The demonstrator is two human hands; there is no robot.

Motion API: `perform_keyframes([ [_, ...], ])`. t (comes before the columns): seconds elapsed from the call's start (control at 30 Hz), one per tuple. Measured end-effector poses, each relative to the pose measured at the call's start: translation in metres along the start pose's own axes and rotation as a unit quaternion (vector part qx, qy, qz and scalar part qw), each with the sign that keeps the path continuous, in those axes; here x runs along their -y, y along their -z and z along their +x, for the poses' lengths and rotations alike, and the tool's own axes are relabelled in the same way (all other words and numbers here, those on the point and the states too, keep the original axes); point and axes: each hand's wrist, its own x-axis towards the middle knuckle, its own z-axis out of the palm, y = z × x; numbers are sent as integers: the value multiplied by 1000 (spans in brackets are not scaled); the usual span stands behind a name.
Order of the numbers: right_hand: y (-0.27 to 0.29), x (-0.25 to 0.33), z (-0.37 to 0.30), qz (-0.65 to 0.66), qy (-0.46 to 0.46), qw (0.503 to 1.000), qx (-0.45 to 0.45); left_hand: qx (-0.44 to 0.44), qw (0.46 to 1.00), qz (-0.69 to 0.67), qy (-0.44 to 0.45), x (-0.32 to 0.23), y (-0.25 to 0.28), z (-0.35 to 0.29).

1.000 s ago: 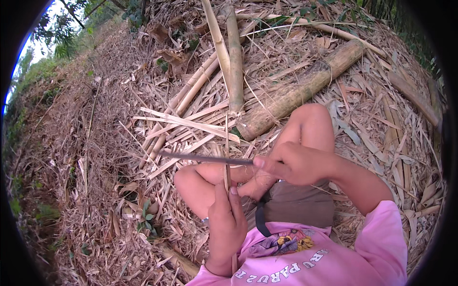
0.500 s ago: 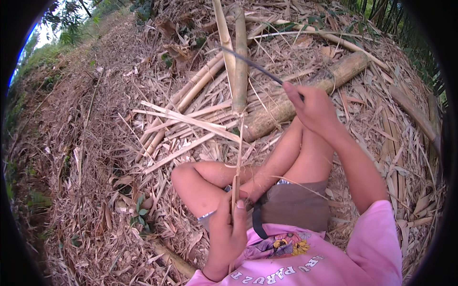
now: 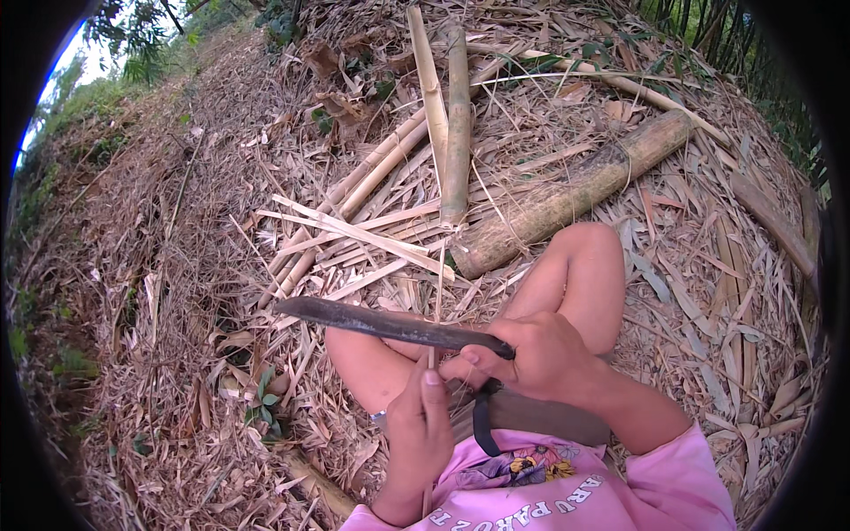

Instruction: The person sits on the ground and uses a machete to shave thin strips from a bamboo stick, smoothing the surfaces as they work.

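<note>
Thin bamboo strip (image 3: 436, 301) stands upright over the lap, pinched at its lower end by left hand (image 3: 421, 434), thumb and fingers pressed together on it. Dark knife (image 3: 381, 324) lies crosswise (blade pointing left), touching the strip; right hand (image 3: 540, 358) fingers wrapped tight around its handle. Bare knees behind. Beyond: split slats (image 3: 354, 234), thick bamboo log (image 3: 575, 190), dry leaf litter.

knife (image 3: 390, 325): dark grey | bamboo strip (image 3: 433, 305): pale tan | shirt (image 3: 567, 496): pink, flower print
</note>
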Motion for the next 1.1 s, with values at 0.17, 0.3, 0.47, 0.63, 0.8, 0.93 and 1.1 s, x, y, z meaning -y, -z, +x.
perform_keyframes([
  [0.17, 2, -9, 5, 36, -5, 998, 44, 14, 1000, -1, -20, 11, 5, -3],
  [0.3, 16, -5, 13, 76, 20, 992, 102, 145, 861, -464, 149, 18, 24, 5],
  [0.47, 23, -3, 20, -17, 39, 991, 124, 268, 726, -614, 155, 32, 35, 13],
  [0.63, 31, -2, 30, -20, 59, 985, 163, 247, 790, -526, 195, 27, 39, 13],
  [0.8, 20, -11, 37, -1, 92, 983, 157, 176, 892, -387, 153, 7, 31, 3],
  [0.93, 1, -28, 39, -100, 192, 976, -13, 118, 943, -286, 126, -5, 26, -4],
  [1.1, -7, -38, 44, -177, 253, 945, -104, 110, 951, -258, 130, -10, 23, -4],
])
